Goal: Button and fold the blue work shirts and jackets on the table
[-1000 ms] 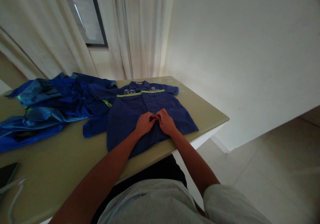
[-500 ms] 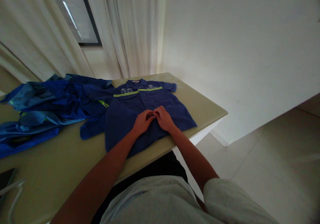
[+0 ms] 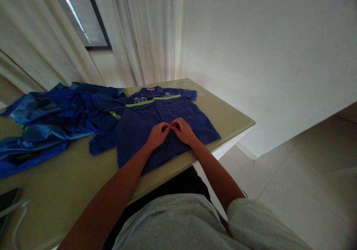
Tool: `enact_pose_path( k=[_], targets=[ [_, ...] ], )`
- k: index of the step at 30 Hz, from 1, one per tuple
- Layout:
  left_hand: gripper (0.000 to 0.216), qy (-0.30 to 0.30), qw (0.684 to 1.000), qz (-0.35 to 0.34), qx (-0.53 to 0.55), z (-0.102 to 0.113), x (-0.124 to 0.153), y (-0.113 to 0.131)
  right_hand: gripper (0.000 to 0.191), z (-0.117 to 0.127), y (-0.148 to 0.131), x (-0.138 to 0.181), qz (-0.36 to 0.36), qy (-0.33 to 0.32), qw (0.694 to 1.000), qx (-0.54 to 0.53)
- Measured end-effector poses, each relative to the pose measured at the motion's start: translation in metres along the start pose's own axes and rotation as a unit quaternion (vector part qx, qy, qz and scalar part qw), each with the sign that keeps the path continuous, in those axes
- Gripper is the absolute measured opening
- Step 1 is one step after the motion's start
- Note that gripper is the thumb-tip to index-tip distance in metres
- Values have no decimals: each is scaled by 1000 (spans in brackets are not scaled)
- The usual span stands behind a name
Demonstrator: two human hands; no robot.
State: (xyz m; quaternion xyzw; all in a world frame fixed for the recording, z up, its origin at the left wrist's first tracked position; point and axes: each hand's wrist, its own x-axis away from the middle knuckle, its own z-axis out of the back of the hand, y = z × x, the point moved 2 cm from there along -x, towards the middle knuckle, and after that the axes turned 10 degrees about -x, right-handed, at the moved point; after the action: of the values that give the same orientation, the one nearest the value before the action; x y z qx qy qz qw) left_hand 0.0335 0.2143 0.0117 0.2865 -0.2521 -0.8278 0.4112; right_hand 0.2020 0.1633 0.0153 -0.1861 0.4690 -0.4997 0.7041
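Note:
A navy short-sleeved work shirt (image 3: 139,131) lies face up, its collar toward the window and its hem near the table's front edge. Yellow-green stripes and pale printed logos cross its chest. Over the front placket, my left hand (image 3: 158,134) and my right hand (image 3: 182,130) meet fingertip to fingertip. Both are closed in a pinch on the shirt's front edge, below the chest pockets. Whether a button sits between the fingers is too small to make out.
On the left, a heap of blue garments (image 3: 64,109) touches the shirt's sleeve. The beige table (image 3: 228,120) ends at a corner on the right, near a white wall (image 3: 251,57). A dark flat device (image 3: 8,201) and a white cable (image 3: 21,216) lie at lower left.
My fingertips have drawn closer together at the placket, with small finger movements. The view has shifted slightly; the shirt and the heap lie as before.

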Motion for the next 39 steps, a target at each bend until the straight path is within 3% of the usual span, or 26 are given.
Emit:
enact_pose_path(
  k=[5, 14, 28, 35, 39],
  targets=[
    [27, 7, 1000, 16, 25, 2, -1, 1, 28, 2, 8, 0, -14, 6, 999, -38],
    [26, 17, 999, 21, 39, 3, 3, 6, 22, 2, 9, 1, -67, -24, 992, -104],
    [31, 13, 995, 47, 83, -1, -4, -6, 27, -1, 4, 0, -72, -34, 992, -97],
    [33, 21, 998, 29, 60, 1, 0, -7, 27, 1, 13, 3, -101, -7, 989, -103],
    [37, 3, 998, 27, 64, 1, 0, -5, 18, 3, 8, 3, -95, -20, 993, -69]
  ],
)
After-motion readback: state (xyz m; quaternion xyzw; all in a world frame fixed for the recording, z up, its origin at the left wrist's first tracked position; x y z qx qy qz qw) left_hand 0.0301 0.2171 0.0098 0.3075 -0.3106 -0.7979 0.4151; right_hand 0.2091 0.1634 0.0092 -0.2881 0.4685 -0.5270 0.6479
